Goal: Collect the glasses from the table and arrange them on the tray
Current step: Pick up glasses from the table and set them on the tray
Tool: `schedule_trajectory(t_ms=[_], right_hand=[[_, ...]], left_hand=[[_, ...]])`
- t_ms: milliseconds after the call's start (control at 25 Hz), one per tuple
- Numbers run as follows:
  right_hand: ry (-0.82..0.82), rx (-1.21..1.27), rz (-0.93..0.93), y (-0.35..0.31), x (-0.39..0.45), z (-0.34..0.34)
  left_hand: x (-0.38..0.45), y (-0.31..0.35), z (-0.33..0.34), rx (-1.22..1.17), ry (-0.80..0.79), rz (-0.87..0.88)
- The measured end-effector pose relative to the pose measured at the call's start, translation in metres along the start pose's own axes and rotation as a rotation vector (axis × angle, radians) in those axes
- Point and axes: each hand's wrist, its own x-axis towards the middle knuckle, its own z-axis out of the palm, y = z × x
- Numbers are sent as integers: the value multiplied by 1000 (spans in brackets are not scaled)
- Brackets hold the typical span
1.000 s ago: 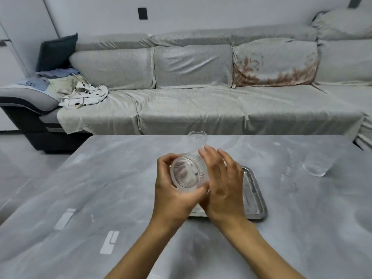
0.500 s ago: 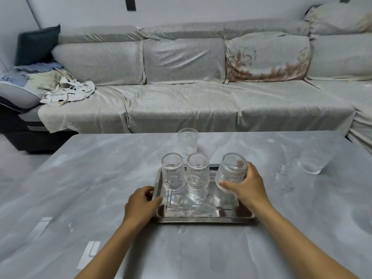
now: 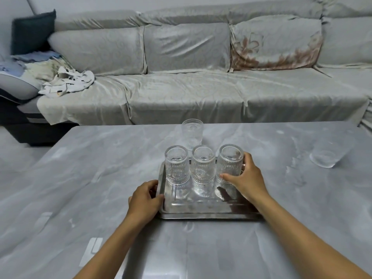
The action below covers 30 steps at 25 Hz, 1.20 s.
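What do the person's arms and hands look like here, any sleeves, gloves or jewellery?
Both forearms are bare right to the bottom edge of the picture, so no sleeves show. The left hand and the right hand wear no gloves. No watch, bracelet or ring is visible on either wrist or on the fingers, and there are no markings or bandages.

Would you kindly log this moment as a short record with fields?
surface: grey marble-patterned table
tray: rectangular stainless steel tray, near the table's front centre
on tray: three ribbed clear glasses in a row
left hand: grips the tray's left edge
right hand: wrapped around the rightmost ribbed glass
off tray: upright glass behind the tray; tilted glass far right
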Motion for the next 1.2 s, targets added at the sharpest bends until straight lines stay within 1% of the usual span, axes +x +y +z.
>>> schedule_trajectory(t_ms=[80,120,160,200,240,280,320,360,440,480,560,640,720,760,840,880,920,1000,1040,1080,1120,1200], right_hand=[[-22,2,12,-2,-6,-1],[-39,27,41,-5,-12,-7],[-37,67,76,-7,-20,-15],[-14,96,104,-7,-29,-26],[26,101,110,-4,-39,-41],[58,74,95,0,-51,-58],[71,23,64,5,-62,-73],[81,-48,28,9,-72,-87],[163,-216,12,21,-89,-128],[230,-299,38,28,-94,-149],[318,-485,158,48,-101,-193],[298,-623,308,68,-103,-227],[240,-686,392,82,-102,-246],[238,-729,381,86,-101,-251],[309,-785,336,91,-94,-256],[340,-742,348,91,-90,-259],[355,-622,384,90,-86,-261],[404,-298,462,93,-82,-264],[443,-200,484,95,-83,-263],[464,-172,491,95,-87,-260],[467,-184,460,91,-88,-253],[438,-184,337,68,-85,-234]], left_hand=[[-3,6,1,48,-19,6],[-6,10,3,84,22,0],[-11,16,4,135,100,9],[-17,22,8,174,188,70],[-24,32,14,184,244,181],[-32,44,25,176,250,310],[-39,57,36,164,226,412],[-47,72,46,150,184,468],[-65,109,72,105,75,494],[-73,125,84,90,22,492],[-87,148,106,76,-59,505],[-97,158,121,61,-101,526],[-103,161,127,60,-123,541],[-105,161,128,66,-128,549],[-106,156,130,79,-124,559],[-105,155,129,79,-118,555],[-103,152,126,78,-113,547],[-101,148,118,74,-102,526],[-99,145,112,69,-91,508],[-98,140,105,59,-68,491],[-95,131,94,42,-25,475],[-87,105,64,25,98,430]])
